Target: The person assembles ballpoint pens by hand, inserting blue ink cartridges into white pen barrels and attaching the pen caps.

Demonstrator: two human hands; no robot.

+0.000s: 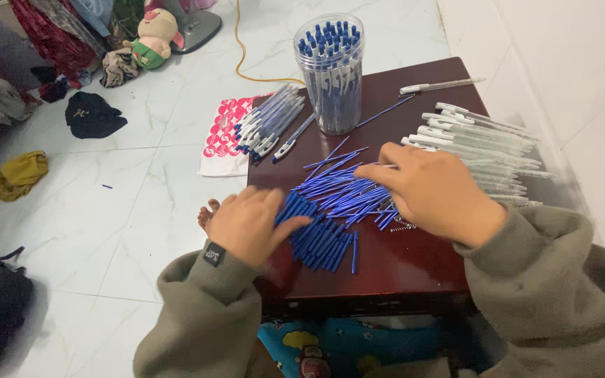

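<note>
Materials and finishes at a low pen-sorting table.
The low dark-red wooden table (414,266) carried a glossy lacquer that mirrored the light. The heap of thin blue plastic refill tubes (341,192) looked smooth with a slight sheen, as did the row of translucent white plastic pen barrels (481,140). The clear cylindrical plastic jar (330,77) was shiny. The olive sleeve cuffs (211,276) were soft matt fleece cloth; the pale marble-patterned floor tiles (141,175) were polished.

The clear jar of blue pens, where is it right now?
In the head view, the clear jar stands at the far edge of the dark red table, between finished pens and white barrels.
</note>
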